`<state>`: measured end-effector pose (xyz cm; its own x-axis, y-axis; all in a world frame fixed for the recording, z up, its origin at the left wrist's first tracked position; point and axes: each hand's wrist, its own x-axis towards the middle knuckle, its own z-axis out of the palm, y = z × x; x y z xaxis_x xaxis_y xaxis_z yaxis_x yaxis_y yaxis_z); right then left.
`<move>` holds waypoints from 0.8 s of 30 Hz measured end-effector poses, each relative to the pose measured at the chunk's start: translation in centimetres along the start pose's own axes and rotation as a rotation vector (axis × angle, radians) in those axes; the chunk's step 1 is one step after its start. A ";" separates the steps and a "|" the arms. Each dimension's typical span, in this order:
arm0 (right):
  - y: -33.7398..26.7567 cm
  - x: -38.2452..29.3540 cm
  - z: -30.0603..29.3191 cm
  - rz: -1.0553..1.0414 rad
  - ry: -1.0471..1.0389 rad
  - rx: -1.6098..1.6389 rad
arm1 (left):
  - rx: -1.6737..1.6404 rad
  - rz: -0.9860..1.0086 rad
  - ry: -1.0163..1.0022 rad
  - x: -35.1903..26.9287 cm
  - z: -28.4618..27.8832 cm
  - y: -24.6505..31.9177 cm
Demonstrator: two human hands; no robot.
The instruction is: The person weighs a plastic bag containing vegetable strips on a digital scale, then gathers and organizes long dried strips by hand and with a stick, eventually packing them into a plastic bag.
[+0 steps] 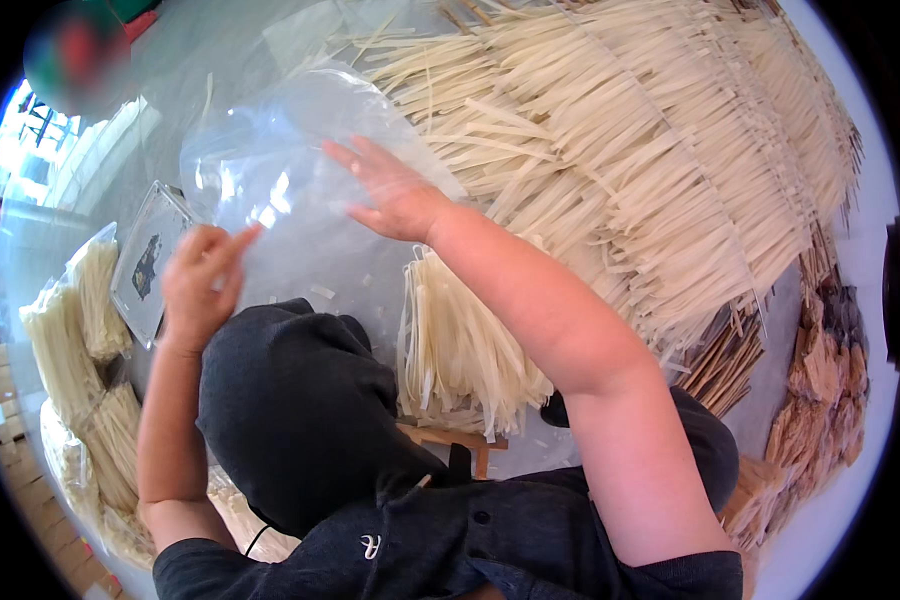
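Observation:
A large clear plastic bag [300, 142] lies spread before me, glossy with reflections. My right hand [390, 184] is at its right side with fingers spread; whether it is on top of the film or under it is hard to tell. At the bag's lower left is my left hand [206, 277], blurred, with the index finger pointing towards the film. Whether its fingers pinch the bag's edge cannot be made out. Beneath my right forearm, a bundle of pale dried flat noodles [457, 337] rests between my knees on a small wooden stand [487, 444].
Rows of dried noodle strips [645, 150] cover the right side, with thin sticks [724, 360] below them. Left are a shallow rectangular tray [146, 262] and several bagged noodle bundles [64, 352]. Crumpled brown material [817, 420] lies far right. Scraps dot the grey floor [322, 262].

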<state>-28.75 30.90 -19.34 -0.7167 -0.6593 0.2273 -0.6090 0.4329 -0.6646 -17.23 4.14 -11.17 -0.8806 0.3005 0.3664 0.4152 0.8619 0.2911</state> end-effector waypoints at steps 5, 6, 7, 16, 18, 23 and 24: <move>6.7 -3.1 5.1 0.461 -0.237 -0.031 | -0.196 -0.132 -0.370 -3.7 11.3 -0.7; 7.4 -3.6 5.4 0.502 -0.300 -0.023 | -0.178 -0.214 -0.411 -4.6 13.8 -0.9; 7.7 -3.9 5.4 0.548 -0.362 -0.021 | -0.164 -0.291 -0.451 -5.4 16.2 -1.2; 12.6 -3.1 6.4 0.480 -0.922 -0.117 | 0.109 -0.522 -0.927 -4.3 25.3 -5.2; 10.4 -6.2 5.4 0.410 -0.825 -0.004 | 0.111 -0.544 -0.920 -5.5 25.8 -6.3; 5.8 -16.1 2.0 0.920 0.127 0.391 | -0.034 -0.113 -0.501 -2.4 23.3 -2.5; 4.8 -17.8 2.1 1.005 0.080 0.307 | -0.166 -0.033 -0.621 -3.1 23.1 -2.5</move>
<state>-18.19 43.44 -28.02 -0.8715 -0.0361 -0.4891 0.3816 0.5764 -0.7226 -20.81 10.52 -33.48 -0.8410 0.4984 -0.2106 0.3717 0.8150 0.4446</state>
